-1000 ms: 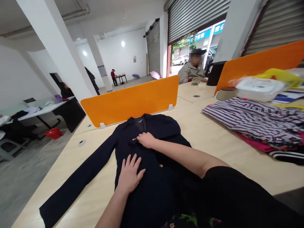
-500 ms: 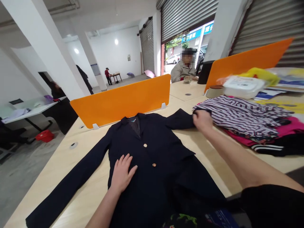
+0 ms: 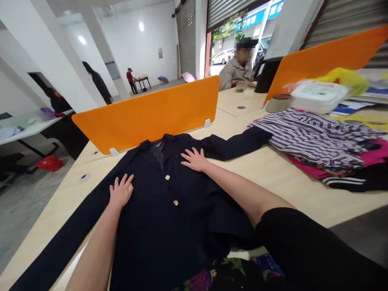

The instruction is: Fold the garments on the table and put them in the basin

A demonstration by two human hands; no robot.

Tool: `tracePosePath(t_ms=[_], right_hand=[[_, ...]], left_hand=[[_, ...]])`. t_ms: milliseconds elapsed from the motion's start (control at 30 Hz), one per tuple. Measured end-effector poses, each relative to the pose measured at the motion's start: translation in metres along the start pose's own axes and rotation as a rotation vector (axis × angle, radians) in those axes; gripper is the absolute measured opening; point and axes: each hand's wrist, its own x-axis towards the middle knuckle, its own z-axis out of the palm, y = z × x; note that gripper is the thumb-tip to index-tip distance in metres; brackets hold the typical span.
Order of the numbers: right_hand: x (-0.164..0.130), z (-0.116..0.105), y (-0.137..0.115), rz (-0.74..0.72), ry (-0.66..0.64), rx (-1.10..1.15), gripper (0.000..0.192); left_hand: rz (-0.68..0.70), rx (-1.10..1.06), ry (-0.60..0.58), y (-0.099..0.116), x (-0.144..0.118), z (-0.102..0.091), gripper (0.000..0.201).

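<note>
On desk: jacket, collar twd divider.

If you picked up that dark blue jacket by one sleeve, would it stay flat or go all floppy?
Probably floppy: the navy jacket lies limp and flat on the wooden table, its sleeves draped outward. It likely won't roll or tip, being soft cloth. It may slide a little on the smooth tabletop, though the left hand and right hand rest flat on it.

Both hands, left and right, lie flat, fingers spread.
</note>
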Motion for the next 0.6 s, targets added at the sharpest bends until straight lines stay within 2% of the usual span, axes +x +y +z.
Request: tracePosePath(t_ms=[100,167,233,300,367,433,467,533,600], right_hand=[[0.019,-0.002,-0.007,0.005,0.004,0.005,0.063],[0.024,-0.007,-0.013,0.03,-0.017,-0.002,0.062],[0.018,-0.012,-0.02,0.069,-0.022,-0.041,0.06],[0.0,-0.014,-0.027,0.031,0.021,-0.082,0.057],[-0.026,-0.012,-0.032,-0.114,0.045,-0.069,0.057],[-0.053,-0.008,-0.035,-0.257,0.002,-0.015,0.059],[-0.063,-0.007,-0.036,-0.291,-0.035,0.004,0.06],[-0.075,-0.008,-0.038,-0.29,-0.099,0.017,0.059],[-0.078,-0.01,-0.044,-0.255,-0.132,0.012,0.058]], left_hand=[[-0.031,0.059,-0.016,-0.005,0.009,-0.011,0.052],[-0.069,0.106,-0.016,0.003,0.011,-0.022,0.051],[-0.049,0.137,0.037,0.017,0.001,-0.032,0.048],[0.063,0.092,0.124,0.036,-0.026,-0.036,0.047],[0.271,-0.021,0.147,0.056,-0.067,-0.034,0.051],[0.519,-0.111,0.066,0.072,-0.109,-0.031,0.054],[0.587,-0.124,0.038,0.077,-0.128,-0.03,0.053],[0.646,-0.124,-0.014,0.084,-0.156,-0.032,0.049],[0.609,-0.124,-0.037,0.088,-0.172,-0.039,0.046]])
